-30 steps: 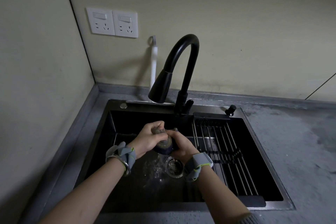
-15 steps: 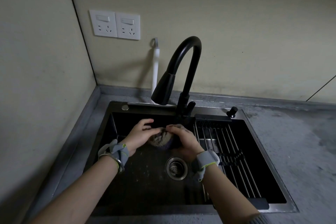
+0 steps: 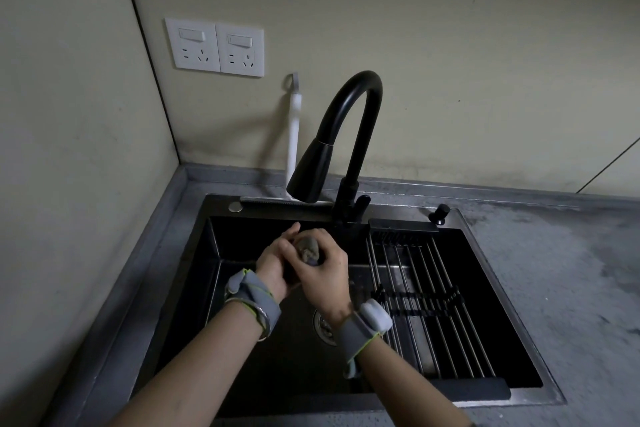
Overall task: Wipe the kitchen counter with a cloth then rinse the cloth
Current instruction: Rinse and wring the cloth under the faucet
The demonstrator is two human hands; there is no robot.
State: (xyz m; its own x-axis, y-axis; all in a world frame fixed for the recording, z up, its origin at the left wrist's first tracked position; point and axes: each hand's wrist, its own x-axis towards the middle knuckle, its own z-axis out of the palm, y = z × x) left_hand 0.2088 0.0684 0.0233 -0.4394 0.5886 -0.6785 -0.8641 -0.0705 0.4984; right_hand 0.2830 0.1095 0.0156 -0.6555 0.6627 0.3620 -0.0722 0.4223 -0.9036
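A small wadded grey cloth (image 3: 308, 250) is squeezed between both hands over the black sink (image 3: 207, 291), a little below the faucet head. My left hand (image 3: 277, 263) grips it from the left, and my right hand (image 3: 325, 274) wraps over it from the right, fingers curled. Only the cloth's top shows; the rest is hidden by my fingers. The black gooseneck faucet (image 3: 356, 135) arches above, its spray head (image 3: 308, 173) pointing down-left. No water stream is visible. The grey kitchen counter (image 3: 554, 270) spreads to the right.
A black roll-up drying rack (image 3: 422, 298) covers the sink's right half. The drain (image 3: 323, 326) lies below my right wrist. A small black knob (image 3: 439, 213) stands at the sink's back rim. Two wall sockets (image 3: 214, 47) and a white tube (image 3: 294, 128) are on the back wall.
Both hands rose from low over the drain toward the faucet, and my right hand has closed further over the cloth. The splashing water seen a second ago is gone.
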